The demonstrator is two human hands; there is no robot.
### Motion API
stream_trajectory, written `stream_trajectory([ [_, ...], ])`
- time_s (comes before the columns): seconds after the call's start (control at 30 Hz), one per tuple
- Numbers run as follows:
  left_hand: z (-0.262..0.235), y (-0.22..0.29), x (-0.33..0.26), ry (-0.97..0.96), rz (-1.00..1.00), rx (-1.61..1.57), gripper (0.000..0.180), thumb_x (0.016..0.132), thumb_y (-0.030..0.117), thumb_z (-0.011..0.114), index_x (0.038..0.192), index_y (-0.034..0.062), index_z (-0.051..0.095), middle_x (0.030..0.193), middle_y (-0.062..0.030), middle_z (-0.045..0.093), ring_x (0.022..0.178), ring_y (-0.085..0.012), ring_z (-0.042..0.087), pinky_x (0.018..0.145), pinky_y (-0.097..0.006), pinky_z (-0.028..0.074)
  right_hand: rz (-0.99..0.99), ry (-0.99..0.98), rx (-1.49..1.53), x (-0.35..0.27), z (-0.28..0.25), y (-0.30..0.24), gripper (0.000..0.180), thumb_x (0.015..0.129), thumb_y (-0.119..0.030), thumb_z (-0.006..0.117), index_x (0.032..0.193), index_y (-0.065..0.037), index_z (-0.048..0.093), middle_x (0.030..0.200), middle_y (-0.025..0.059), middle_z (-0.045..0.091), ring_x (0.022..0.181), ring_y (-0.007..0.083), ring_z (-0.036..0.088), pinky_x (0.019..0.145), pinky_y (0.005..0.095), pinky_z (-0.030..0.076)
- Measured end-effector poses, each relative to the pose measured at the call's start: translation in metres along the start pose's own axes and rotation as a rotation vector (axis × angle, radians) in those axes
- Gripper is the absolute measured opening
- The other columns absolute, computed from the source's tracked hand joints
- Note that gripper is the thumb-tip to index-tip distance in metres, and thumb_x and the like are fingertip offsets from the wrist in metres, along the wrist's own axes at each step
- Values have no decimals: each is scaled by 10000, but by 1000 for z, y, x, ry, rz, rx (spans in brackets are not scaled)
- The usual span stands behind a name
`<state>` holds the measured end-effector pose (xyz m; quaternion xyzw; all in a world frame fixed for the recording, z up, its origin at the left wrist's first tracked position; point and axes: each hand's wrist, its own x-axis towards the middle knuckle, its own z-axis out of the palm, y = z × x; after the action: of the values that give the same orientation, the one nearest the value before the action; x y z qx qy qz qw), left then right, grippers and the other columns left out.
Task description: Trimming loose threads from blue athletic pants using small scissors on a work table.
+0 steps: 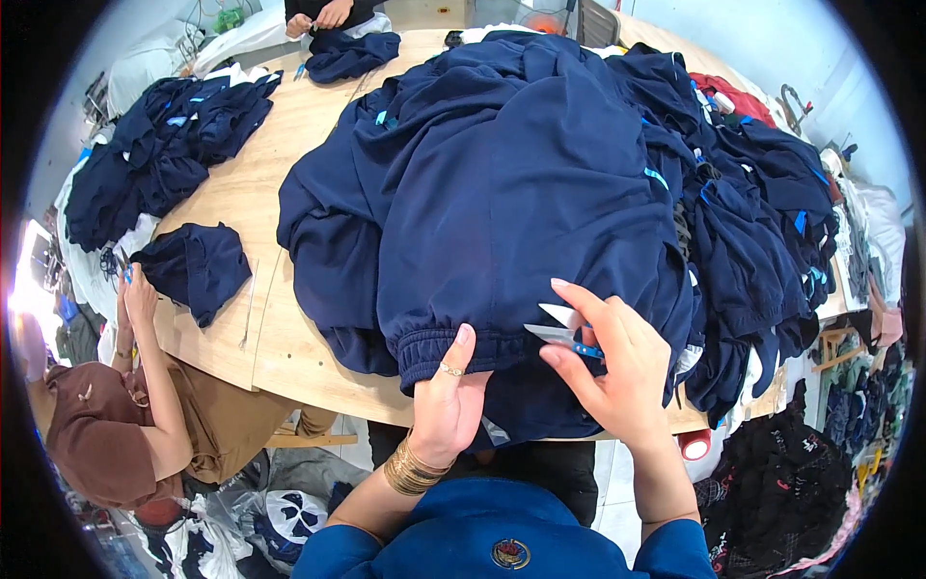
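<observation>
A navy garment (502, 212) with a gathered elastic band (434, 349) lies on top of a broad navy heap in front of me. My left hand (450, 400) grips the band at its near edge, thumb on top and the other fingers hidden inside or beneath it. In my right hand (617, 367) is a pair of thread snips (552, 335) with blue on the handle. Their two pointed blades are spread apart just above the cloth, to the right of my left thumb.
More navy garments (752, 212) with light blue tags pile up at right on the wooden table (275, 328). Another navy pile (164, 145) lies at far left. Co-workers handle navy pieces at left and at the far side. Dark fabric (781, 492) sits on the floor at right.
</observation>
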<state>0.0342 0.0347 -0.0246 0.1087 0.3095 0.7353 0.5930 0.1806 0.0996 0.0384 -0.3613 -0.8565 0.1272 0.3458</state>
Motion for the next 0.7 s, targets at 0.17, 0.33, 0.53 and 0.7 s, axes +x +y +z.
stream_trajectory([
  [0.17,-5,-1,1,-4,-9,-64,324,905,94,511,1224,64,461,1180,-84,533,1089,-203,512,974,-387,377,-89,3,-152,8,10,2,417,725,-253,696,1100,-106,589,672,25,462,569,168,469,506,284,366],
  [0.33,-7,-2,-2,16,30,-58,378,881,60,543,1242,74,435,1175,-73,524,1091,-190,508,973,-373,382,-103,-12,-169,10,12,1,404,720,-247,696,1089,-116,597,669,20,455,570,162,465,508,279,360],
  [0.53,-13,-7,-2,30,73,-24,418,862,42,568,1251,77,419,1186,-66,511,1087,-173,505,969,-348,386,-121,-26,-193,11,12,1,407,716,-245,698,1089,-120,597,663,13,449,574,156,461,512,277,353],
  [0.7,-12,-5,-2,22,60,-20,425,857,37,572,1251,78,417,1187,-63,509,1083,-171,505,969,-339,385,-132,-24,-185,12,10,-1,402,717,-237,697,1089,-124,598,661,8,451,578,154,463,514,275,353],
])
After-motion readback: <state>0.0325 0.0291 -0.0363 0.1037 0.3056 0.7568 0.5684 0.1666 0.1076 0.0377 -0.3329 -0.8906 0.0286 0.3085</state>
